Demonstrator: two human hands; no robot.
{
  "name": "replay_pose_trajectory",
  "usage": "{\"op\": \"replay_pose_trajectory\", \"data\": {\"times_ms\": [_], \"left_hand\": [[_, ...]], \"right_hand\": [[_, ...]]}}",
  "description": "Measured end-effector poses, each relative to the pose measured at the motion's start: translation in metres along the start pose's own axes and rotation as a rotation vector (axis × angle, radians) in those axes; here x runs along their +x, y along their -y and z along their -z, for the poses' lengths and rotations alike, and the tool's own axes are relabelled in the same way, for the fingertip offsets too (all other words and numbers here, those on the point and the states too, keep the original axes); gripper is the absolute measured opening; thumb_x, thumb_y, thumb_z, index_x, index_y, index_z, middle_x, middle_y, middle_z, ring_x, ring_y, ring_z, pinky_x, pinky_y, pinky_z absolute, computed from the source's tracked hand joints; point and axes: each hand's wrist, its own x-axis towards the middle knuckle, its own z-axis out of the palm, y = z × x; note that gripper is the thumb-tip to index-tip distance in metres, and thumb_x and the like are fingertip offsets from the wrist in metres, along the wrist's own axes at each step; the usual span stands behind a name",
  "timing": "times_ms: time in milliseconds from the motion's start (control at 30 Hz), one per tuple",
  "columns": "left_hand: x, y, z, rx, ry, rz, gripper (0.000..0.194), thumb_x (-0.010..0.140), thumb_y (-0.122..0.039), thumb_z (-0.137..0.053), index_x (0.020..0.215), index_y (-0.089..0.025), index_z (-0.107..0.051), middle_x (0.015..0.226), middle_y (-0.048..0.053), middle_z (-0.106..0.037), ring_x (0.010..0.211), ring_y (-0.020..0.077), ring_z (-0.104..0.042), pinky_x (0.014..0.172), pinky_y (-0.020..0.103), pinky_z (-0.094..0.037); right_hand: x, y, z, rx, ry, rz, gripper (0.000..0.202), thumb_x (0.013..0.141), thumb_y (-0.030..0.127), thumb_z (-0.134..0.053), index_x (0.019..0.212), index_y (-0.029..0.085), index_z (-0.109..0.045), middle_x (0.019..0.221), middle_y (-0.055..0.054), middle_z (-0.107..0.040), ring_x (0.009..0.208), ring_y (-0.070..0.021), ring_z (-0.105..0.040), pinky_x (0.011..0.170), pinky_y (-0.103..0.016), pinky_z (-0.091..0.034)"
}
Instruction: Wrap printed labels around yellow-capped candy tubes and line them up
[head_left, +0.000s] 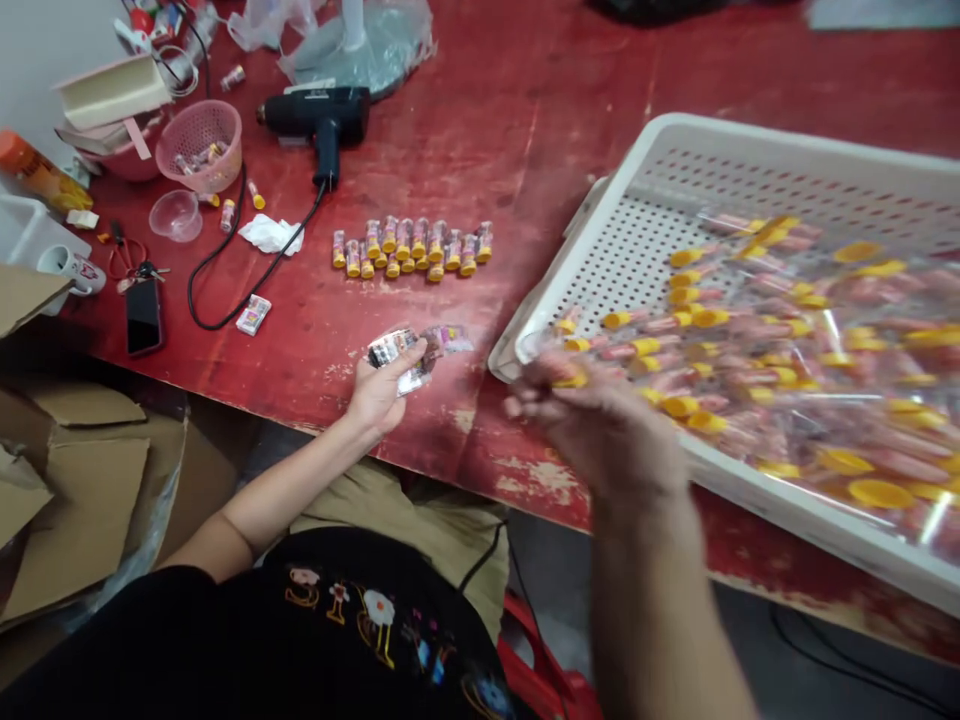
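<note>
My left hand is closed on a small stack of shiny printed plastic labels, thumb on top, just above the table's front edge. My right hand is smeared by motion at the near left corner of the white perforated tray. A yellow cap shows by its fingers, but I cannot tell whether they hold it. Many small clear tubes with yellow caps lie piled in the tray. Beyond my left hand, several small yellow-based printed tubes stand grouped in rows on the red table.
A black heat gun lies at the back left, its cord looping forward. Near it are a pink basket, a clear cup, tissue, a phone and a mug. Cardboard boxes stand below left.
</note>
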Motion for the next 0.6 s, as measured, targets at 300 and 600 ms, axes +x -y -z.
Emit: {"op": "replay_pose_trajectory", "data": {"times_ms": [300,600], "left_hand": [[-0.028,-0.006,0.026,0.367,0.318,-0.273,0.049,0.061,-0.033,-0.093,0.106,-0.022,-0.075,0.083,-0.001,-0.071,0.070,0.0106,-0.066,0.071,0.025,-0.058],[-0.044,0.012,0.029,0.148,0.155,-0.148,0.055,0.063,-0.032,-0.094,0.107,-0.017,-0.065,0.086,0.000,-0.073,0.056,0.0028,-0.055,0.058,0.018,-0.045]], "right_hand": [[-0.020,-0.041,-0.024,0.042,-0.068,-0.058,0.039,0.065,0.044,-0.084,0.090,0.017,-0.071,0.057,0.005,-0.049,0.043,-0.0064,-0.038,0.035,-0.018,-0.027],[-0.023,-0.059,-0.048,-0.055,-0.385,0.218,0.047,0.057,0.053,-0.092,0.065,0.018,-0.062,0.051,0.006,-0.049,0.040,-0.0061,-0.037,0.037,-0.020,-0.030]]}}
